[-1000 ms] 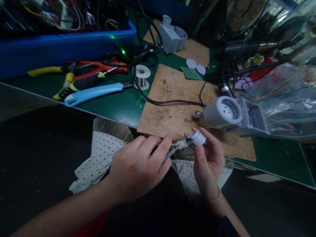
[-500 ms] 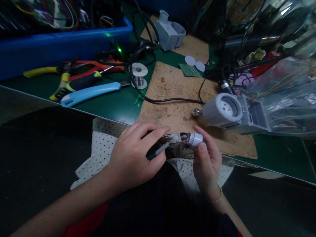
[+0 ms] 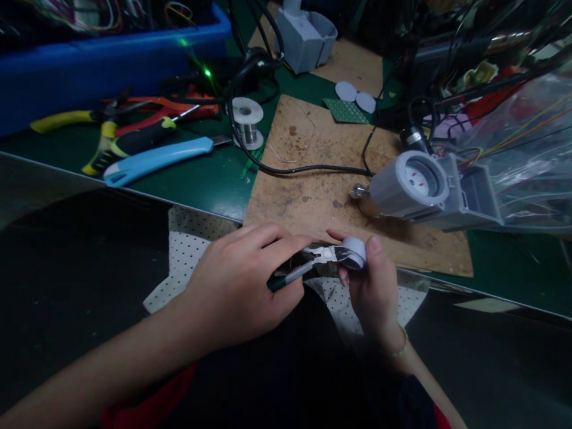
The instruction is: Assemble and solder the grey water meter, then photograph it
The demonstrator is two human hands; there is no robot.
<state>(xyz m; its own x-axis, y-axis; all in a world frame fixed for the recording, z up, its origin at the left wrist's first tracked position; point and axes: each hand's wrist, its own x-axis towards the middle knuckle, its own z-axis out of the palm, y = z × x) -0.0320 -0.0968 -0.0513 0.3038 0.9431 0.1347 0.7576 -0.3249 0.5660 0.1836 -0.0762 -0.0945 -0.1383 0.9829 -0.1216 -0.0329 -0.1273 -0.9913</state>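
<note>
My left hand [image 3: 250,283] is wrapped round a pair of pliers [image 3: 327,254] with dark green and grey handles. The jaws of the pliers reach into the open end of a small grey plastic cap [image 3: 355,252]; what their tips touch inside is hidden. My right hand [image 3: 374,285] pinches that cap between thumb and fingers, its opening turned toward the pliers. Both hands are over my lap at the bench's front edge. Just beyond them lies a brown board [image 3: 304,196], and a grey plastic housing with a round socket [image 3: 413,185] rests on its right part.
A blue cutter knife [image 3: 161,161], yellow-handled pliers [image 3: 105,146] and a solder spool [image 3: 246,122] lie at the left, before a blue bin [image 3: 134,56]. A black cable [image 3: 308,170] crosses the board. Clear plastic bags [image 3: 536,173] are at the right.
My right hand has turned the cap so its opening faces more toward me, and the plier jaws now sit deeper in it. The view has shifted slightly.
</note>
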